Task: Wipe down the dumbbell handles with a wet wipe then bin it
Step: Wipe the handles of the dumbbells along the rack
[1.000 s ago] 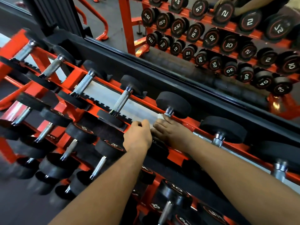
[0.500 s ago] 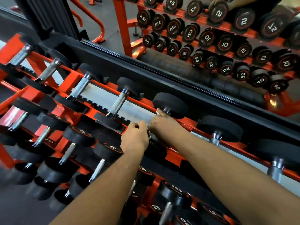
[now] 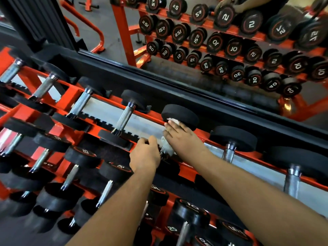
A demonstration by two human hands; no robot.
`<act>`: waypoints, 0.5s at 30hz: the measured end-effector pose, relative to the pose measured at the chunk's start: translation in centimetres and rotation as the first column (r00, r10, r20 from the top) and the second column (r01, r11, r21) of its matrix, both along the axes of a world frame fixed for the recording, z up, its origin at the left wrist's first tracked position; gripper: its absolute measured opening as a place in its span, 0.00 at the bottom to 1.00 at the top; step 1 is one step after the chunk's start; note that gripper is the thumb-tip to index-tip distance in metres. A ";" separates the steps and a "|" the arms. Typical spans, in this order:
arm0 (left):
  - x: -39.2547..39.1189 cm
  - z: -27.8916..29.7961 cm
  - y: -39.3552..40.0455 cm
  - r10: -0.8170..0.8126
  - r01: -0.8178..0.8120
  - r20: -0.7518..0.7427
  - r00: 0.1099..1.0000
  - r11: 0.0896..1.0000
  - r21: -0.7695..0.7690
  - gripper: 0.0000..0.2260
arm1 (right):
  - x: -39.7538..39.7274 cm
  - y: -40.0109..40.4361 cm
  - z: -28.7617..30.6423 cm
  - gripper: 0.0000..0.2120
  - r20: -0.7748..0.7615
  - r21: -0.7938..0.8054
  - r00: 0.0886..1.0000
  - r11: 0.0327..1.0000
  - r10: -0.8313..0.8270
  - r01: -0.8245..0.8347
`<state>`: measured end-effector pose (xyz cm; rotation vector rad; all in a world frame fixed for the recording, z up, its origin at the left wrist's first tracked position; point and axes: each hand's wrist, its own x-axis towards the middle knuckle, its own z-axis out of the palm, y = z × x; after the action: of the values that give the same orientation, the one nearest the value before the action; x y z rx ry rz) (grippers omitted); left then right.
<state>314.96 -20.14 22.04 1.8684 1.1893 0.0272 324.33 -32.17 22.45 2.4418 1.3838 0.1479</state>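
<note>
Head view, looking down over an orange dumbbell rack (image 3: 74, 96) set against a mirror (image 3: 177, 41), and both bare arms are reaching in. Right hand (image 3: 184, 139) lies over the handle of a top-row dumbbell (image 3: 180, 116), its fingers wrapped round a white wet wipe (image 3: 166, 148); one bit of wipe peeks out at the fingertips, right against the black far head of that dumbbell, and another fold bunches below the palm, beside the thumb. The handle itself is hidden under hand and wipe. Left hand (image 3: 145, 155) sits just beside it, fingers curled at the near end of the same dumbbell; whether they actually clamp something there, I cannot tell, since the back of the hand covers it. To the left along the top row, a neighbouring dumbbell (image 3: 124, 118) shows its bare knurled steel handle, with more like it further along. Lower rows carry black dumbbells with numbers on their ends. Up in the mirror, reflected racks of numbered dumbbells fill the glass.
</note>
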 end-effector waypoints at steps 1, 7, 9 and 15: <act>0.0 0.0 0.1 -0.005 0.005 0.000 1.000 1.000 0.002 0.17 | -0.6 -0.8 0.4 0.28 -0.073 0.025 0.995 0.998 -0.063 0.065; -0.1 0.2 0.1 -0.018 0.018 -0.012 1.000 1.000 0.004 0.18 | -3.7 -1.5 1.3 0.13 -0.918 0.317 0.341 0.141 -0.201 0.938; -0.1 0.2 0.1 -0.018 0.018 -0.013 1.000 1.000 0.007 0.20 | -3.5 0.1 0.2 0.06 -0.987 -0.068 -0.026 -0.271 0.157 0.960; 0.0 -0.5 0.2 -0.016 0.015 0.012 1.000 0.999 0.037 0.20 | -1.9 3.1 -1.5 0.08 -0.772 -0.380 -0.220 -0.156 0.596 0.912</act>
<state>314.98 -19.97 21.56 1.9068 1.1730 0.0520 322.48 -29.03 20.91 -1.0920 0.5309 0.6802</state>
